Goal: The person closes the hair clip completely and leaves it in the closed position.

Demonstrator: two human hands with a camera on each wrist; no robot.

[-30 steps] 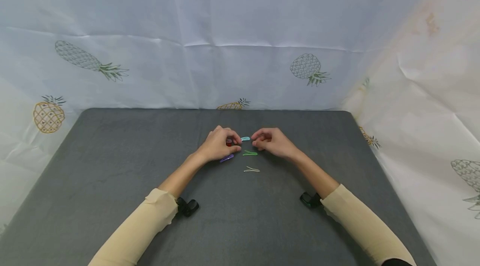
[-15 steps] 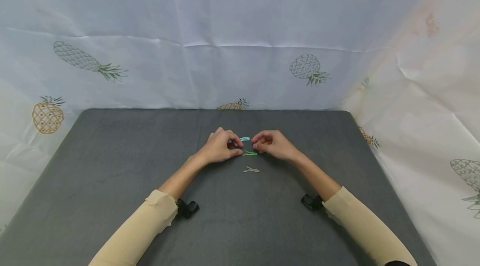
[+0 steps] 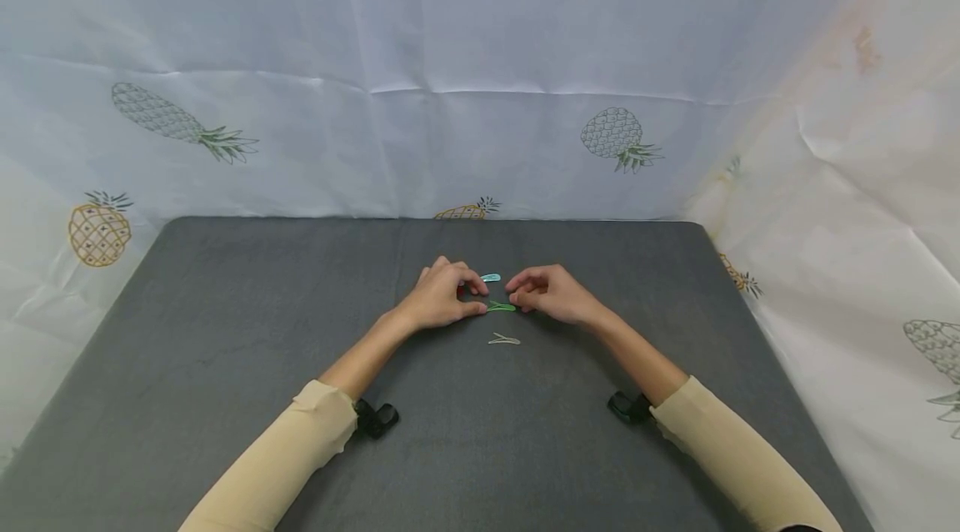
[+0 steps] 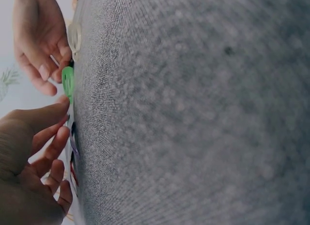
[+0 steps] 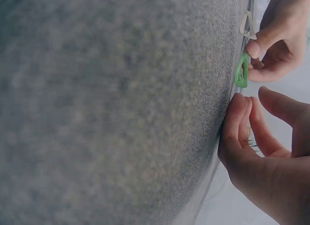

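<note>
A green snap hair clip [image 3: 502, 307] lies between the two hands in the head view, its narrow end split in a V. My left hand [image 3: 442, 296] has its thumb tip right at that split end, with the fingers loosely bent and apart from the thumb. At the clip's rounded end is my right hand [image 3: 552, 293], its thumb and fingers slightly bent with a gap between them in the right wrist view. Beyond the green clip lies a light blue hair clip [image 3: 491, 278]; on the near side, a whitish hair clip [image 3: 505, 339].
A red hair clip [image 4: 73, 172] and a purple hair clip [image 4: 74, 141] lie by the left fingers, mostly hidden in the head view. Everything rests on a dark grey table [image 3: 480, 449]. A pineapple-print white curtain [image 3: 405, 148] hangs behind its far edge.
My left hand has moved slightly right and nearer, its thumb reaching the green clip's split end and covering the purple clip. My right hand has shifted slightly right and nearer.
</note>
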